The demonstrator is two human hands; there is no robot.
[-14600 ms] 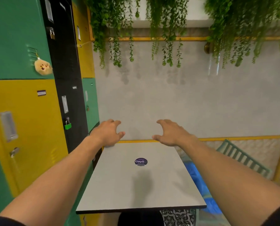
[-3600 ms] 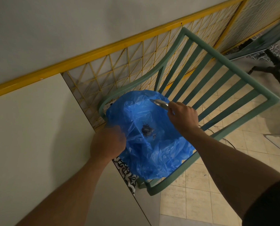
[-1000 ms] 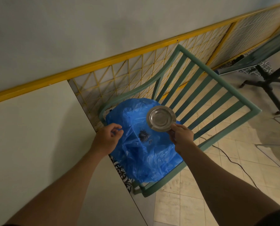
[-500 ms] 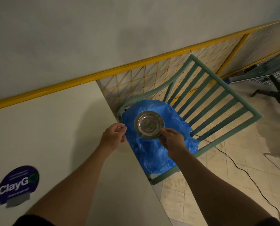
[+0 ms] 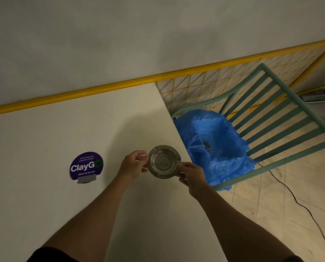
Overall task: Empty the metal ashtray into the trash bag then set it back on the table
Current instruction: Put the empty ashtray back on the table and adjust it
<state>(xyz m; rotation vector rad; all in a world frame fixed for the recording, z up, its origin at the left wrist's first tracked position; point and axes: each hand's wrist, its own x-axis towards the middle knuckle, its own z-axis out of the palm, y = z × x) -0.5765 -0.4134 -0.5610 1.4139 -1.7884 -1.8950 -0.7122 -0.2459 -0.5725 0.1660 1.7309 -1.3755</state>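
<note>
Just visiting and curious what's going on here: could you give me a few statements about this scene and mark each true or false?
1. Both hands hold the metal ashtray. True: left hand and right hand pinch its rim.
2. The ashtray is full of ash. False: its bowl looks empty.
3. The blue trash bag sits on a green slatted chair. True.
4. The ashtray is over the bag. False: it is over the table.
5. The ClayGo sticker is red. False: purple.
</note>
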